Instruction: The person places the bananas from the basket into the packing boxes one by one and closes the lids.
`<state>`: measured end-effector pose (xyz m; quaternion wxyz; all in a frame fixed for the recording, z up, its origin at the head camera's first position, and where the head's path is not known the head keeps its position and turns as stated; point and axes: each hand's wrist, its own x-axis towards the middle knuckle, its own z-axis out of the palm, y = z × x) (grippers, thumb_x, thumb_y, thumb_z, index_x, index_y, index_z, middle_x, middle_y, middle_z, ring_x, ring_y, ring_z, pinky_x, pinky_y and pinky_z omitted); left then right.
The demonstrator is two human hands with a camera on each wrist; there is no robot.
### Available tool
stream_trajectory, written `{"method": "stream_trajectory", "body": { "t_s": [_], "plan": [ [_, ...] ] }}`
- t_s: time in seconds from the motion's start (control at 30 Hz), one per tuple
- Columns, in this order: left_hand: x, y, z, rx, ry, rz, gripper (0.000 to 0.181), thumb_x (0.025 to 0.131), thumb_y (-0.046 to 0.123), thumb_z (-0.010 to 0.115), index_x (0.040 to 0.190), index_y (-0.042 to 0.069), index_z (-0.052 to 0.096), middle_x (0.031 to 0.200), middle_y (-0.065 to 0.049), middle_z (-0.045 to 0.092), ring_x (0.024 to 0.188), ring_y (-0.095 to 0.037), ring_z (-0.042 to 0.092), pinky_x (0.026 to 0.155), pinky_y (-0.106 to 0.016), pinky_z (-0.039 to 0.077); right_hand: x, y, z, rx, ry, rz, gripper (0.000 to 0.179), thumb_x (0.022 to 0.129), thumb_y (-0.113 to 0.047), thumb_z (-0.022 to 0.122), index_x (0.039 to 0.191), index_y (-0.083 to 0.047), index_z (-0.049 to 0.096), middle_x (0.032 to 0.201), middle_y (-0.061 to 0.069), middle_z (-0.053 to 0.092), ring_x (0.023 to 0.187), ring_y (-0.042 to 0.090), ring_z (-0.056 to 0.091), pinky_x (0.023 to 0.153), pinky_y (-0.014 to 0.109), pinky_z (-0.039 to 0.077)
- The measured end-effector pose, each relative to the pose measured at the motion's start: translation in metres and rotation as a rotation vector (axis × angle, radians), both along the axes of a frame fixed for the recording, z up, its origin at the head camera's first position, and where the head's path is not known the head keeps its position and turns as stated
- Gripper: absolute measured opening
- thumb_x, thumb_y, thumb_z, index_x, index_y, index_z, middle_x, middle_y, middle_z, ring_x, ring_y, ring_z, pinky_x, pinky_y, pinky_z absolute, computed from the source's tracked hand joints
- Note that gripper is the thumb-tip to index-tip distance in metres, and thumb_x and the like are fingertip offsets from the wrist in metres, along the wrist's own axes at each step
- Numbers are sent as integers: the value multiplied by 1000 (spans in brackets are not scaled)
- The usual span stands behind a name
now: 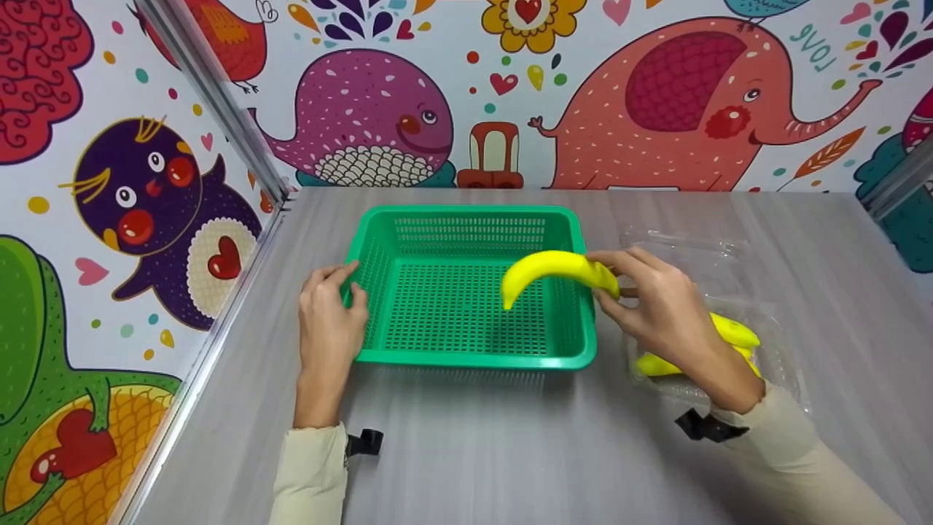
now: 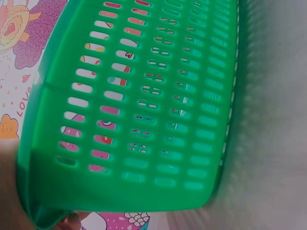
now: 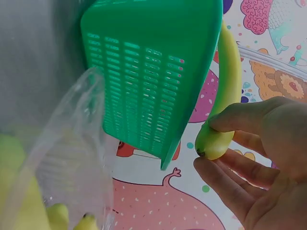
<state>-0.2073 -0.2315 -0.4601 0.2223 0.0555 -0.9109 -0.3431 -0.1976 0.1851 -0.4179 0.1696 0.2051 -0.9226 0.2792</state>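
Note:
My right hand (image 1: 660,306) pinches a yellow banana (image 1: 547,266) by one end, thumb on one side and fingers on the other. The banana hangs over the right rim of a green plastic basket (image 1: 474,360), its free end curving down above the basket's inside. At the basket's left rim, my left hand (image 1: 328,321) grips the edge with thumb and fingers. The basket's slotted wall (image 2: 144,105) fills most of the left wrist view, where the hand is largely hidden. In the right wrist view the banana (image 3: 229,81) passes just beyond the basket's rim.
Right of the basket lies a clear plastic clamshell box (image 1: 783,350), its lid (image 1: 685,255) folded back. Several more bananas (image 1: 736,332) lie in it, partly hidden by my right forearm. A printed wall (image 1: 496,95) closes off the back of the grey table (image 1: 466,452).

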Motion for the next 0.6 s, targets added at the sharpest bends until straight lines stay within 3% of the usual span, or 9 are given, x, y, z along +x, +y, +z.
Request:
{"method": "stream_trajectory", "body": {
  "t_s": [0.3,0.6],
  "plan": [
    [0,0,1,11,-7,1,38,105,2,63,142,1,71,136,-26,68,131,-42,63,108,-55,58,17,27,-1,-48,-16,-41,54,85,-1,90,136,-13,74,125,10,76,107,30,76,76,50,68],
    [0,0,0,12,-19,0,38,105,3,63,143,2,70,136,-26,67,131,-43,63,108,-55,58,30,54,-5,-16,-44,-104,54,85,-4,92,135,-13,74,124,13,76,106,33,75,76,54,67]
  ]
}}
